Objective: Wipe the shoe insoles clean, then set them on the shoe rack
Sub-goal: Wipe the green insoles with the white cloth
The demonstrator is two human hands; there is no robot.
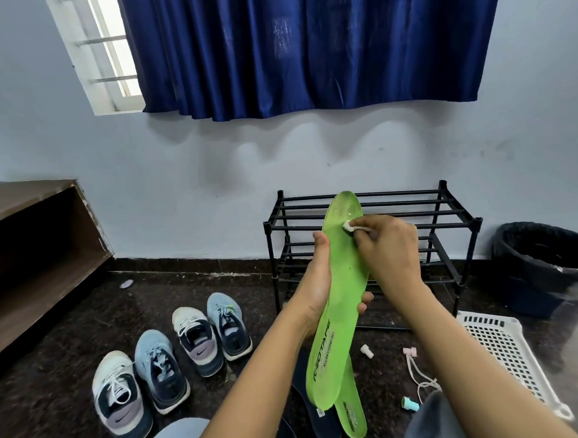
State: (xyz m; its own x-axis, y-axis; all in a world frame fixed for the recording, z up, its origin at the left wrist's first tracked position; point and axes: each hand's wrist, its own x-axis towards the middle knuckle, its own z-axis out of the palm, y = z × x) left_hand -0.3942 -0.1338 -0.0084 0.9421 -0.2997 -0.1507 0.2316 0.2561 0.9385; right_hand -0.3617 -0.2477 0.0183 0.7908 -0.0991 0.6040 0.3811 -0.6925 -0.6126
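The right hand's fingertips [359, 223] are bent and pinch a small white wipe [348, 226], and they press it on the toe part of the green insole [345, 283]. The right hand [389, 249] comes in from the right side. The left hand [316, 285] holds the middle of the same insole: its thumb lies on the left edge, and its fingers curl round the back, with the tips peeping out on the right edge. The insole is up in the air in front of the person. It is long and stands almost upright, with the toe end high and far away, in front of the black shoe rack [451, 209], and the heel end low and near. It is bright green with tiny dots, and near the heel are dark letters that say RED TAPE. A second green insole [354, 416] lies on the floor just under the heel, with dark insoles [320, 418] beside it. The floor [53, 389] is dark and speckled. Four sneakers [161, 368] sit in a row on the left. A black bin [550, 258] and a white basket [501, 344] are on the right. Behind is a pale wall [208, 156], a blue curtain [303, 46], a window [108, 53] and a brown wooden shelf [26, 244].
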